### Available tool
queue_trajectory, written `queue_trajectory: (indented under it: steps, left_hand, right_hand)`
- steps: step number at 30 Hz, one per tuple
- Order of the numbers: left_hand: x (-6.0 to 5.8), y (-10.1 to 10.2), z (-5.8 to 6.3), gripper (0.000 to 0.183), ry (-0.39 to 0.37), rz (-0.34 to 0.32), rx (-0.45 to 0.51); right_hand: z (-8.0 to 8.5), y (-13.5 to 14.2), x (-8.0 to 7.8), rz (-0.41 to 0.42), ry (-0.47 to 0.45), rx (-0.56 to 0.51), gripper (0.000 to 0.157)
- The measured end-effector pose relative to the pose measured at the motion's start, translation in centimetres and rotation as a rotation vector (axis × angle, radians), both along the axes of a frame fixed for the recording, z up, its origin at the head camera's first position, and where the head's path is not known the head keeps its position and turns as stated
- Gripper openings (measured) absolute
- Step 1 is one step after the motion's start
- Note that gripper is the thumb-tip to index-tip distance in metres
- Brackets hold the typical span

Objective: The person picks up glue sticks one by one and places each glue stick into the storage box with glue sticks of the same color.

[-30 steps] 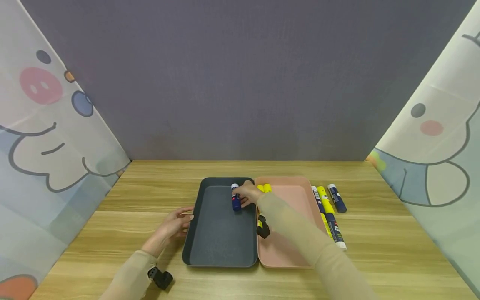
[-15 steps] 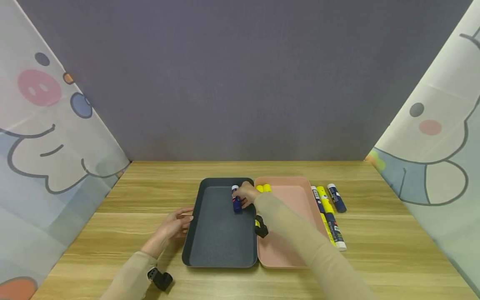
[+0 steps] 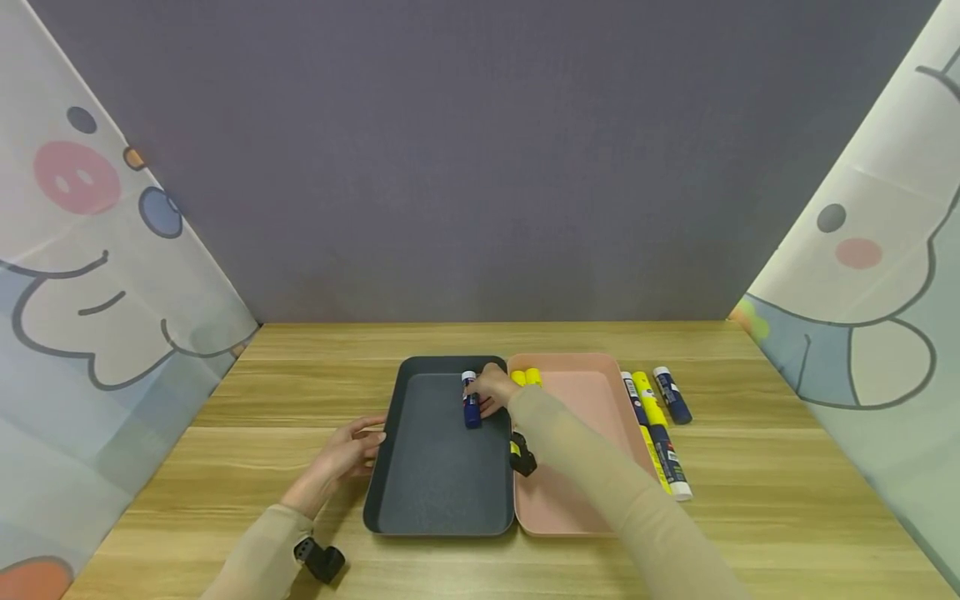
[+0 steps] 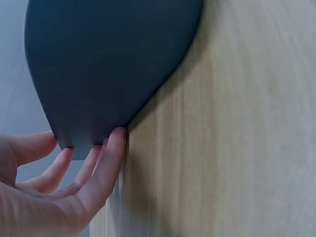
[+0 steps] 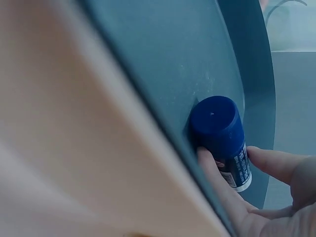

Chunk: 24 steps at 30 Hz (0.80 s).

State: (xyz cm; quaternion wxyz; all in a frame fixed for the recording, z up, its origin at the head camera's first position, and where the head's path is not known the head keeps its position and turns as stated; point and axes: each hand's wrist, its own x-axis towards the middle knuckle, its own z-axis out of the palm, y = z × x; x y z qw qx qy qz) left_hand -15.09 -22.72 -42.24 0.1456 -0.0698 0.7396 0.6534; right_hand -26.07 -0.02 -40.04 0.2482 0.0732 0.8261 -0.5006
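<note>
My right hand pinches a dark blue glue stick with a white end, over the far right part of the dark grey tray. In the right wrist view, thumb and finger lie on opposite sides of the glue stick; its blue end faces the camera. Whether it touches the tray floor I cannot tell. My left hand rests against the tray's left wall, fingers nearly straight. The left wrist view shows its fingertips and thumb touching the tray's outer side.
A pink tray adjoins the grey one on the right. Yellow glue sticks lie along its left side, partly hidden by my right arm. Several blue and yellow glue sticks lie on the wooden table further right. A grey panel stands behind.
My right hand and the blue glue stick have shifted very slightly toward me. The left hand stays against the tray. The head view has tilted a little.
</note>
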Motion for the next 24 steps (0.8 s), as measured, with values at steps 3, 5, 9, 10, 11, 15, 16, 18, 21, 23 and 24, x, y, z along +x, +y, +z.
queue_trajectory:
  steps: [3,5,9,10,11,15,16,18,21,23,24]
  left_hand:
    - [0.0,0.1,0.0,0.046,0.0,0.004,-0.003]
    - [0.0,0.1,0.0,0.046,0.001,0.005,-0.003]
    - [0.1,-0.2,0.0,0.049,0.013,-0.02,0.004]
    - [0.1,-0.2,-0.1,0.049,0.014,-0.022,0.005]
    - [0.1,-0.3,-0.1,0.05,0.021,-0.029,0.007]
    - [0.1,-0.4,-0.3,0.052,0.015,-0.036,0.006]
    - [0.1,-0.3,-0.3,0.052,0.013,-0.03,0.006]
    - [0.1,-0.3,-0.2,0.05,0.001,-0.024,0.003]
    - [0.1,0.0,0.0,0.047,0.001,-0.004,-0.002]
    - [0.1,0.1,0.1,0.046,-0.001,0.003,-0.003]
    - [0.1,0.1,0.2,0.046,-0.001,0.008,-0.006]
  right_hand:
    - [0.6,0.2,0.7,0.013,0.023,-0.01,0.044]
    - [0.7,0.3,0.8,0.018,0.035,-0.01,0.044]
    - [0.5,0.3,0.7,0.034,0.081,0.03,0.042]
    - [0.5,0.3,0.7,0.042,0.095,0.043,0.041]
    - [0.5,0.3,0.7,0.05,0.108,0.054,0.039]
    - [0.7,0.7,0.6,0.07,0.152,0.068,0.03]
    - [0.8,0.8,0.6,0.077,0.157,0.059,0.027]
    - [1.2,1.2,0.8,0.089,0.169,0.033,0.024]
    - [1.7,1.8,1.2,0.141,0.191,-0.015,0.024]
    - [2.0,2.1,1.4,0.177,0.202,-0.045,0.026]
    - [2.1,2.3,1.5,0.197,0.209,-0.056,0.027]
